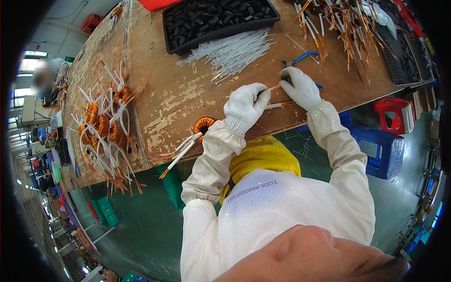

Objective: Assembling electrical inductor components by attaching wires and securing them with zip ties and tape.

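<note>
White knit gloves cover both hands. My left hand [246, 107] is closed, thumb against fingers, on a strand of copper wire [274, 88] that spans to my right hand [300, 89]. There the right fingers pinch its other end; a small dark bit shows at their tips, too covered to name. Below the strand, a white-sleeved lead [273, 106] with a bare copper end lies between the hands. Partly behind my left wrist sits a copper-wound ring coil [204, 125], its white-sleeved leads [181, 149] pointing to the table's front edge. Blue-handled cutters [303, 57] lie just beyond my right hand, partly covered by it.
Several finished-looking coils [101, 124] with white leads are heaped at the left. A black tray [170, 40] of small black blocks stands at the back, white cable ties [230, 54] before it. Bundled copper leads [347, 28] lie far right. A blue plastic stool [383, 162] stands below the edge.
</note>
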A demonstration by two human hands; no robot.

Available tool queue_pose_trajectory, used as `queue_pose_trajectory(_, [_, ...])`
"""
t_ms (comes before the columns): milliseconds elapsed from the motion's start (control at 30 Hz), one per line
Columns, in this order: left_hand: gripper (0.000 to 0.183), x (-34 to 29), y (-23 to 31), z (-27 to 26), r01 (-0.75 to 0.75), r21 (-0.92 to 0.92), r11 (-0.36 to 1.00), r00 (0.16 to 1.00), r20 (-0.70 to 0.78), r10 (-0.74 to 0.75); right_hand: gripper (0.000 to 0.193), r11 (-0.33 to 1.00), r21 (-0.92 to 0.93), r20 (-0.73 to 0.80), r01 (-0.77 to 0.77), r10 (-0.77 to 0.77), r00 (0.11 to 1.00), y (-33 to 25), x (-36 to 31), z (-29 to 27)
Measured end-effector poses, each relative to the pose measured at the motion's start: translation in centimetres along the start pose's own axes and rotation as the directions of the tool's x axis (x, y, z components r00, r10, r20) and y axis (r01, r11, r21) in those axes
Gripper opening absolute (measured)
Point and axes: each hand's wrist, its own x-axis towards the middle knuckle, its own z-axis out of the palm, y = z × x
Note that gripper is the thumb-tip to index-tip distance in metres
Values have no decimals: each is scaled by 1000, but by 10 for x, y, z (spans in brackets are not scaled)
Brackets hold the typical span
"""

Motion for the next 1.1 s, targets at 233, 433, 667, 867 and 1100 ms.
queue_pose_trajectory(233, [19, -3, -4, 2, 4, -20, 1000, 996, -88, -6, 36, 12, 974, 202, -226, 404, 892, -28, -30, -16])
queue_pose_trajectory(433, [18, -3, -6, 2, -33, -118, 992, 995, -95, 22, 39, 221, 937, 121, -269, 518, 847, -43, -34, -10])
queue_pose_trajectory(667, [18, -4, -5, 1, -26, -59, 998, 998, -54, 23, 38, 300, 888, 164, -348, 501, 850, -54, -33, -15])
queue_pose_trajectory(867, [18, -3, -6, 0, -44, -34, 998, 998, -42, 42, 40, 268, 890, 203, -369, 492, 847, -56, -31, -8])
queue_pose_trajectory(1100, [19, -3, -7, 1, -69, -17, 998, 996, -59, 68, 37, -62, 949, 303, -308, 443, 844, -54, -33, 4])
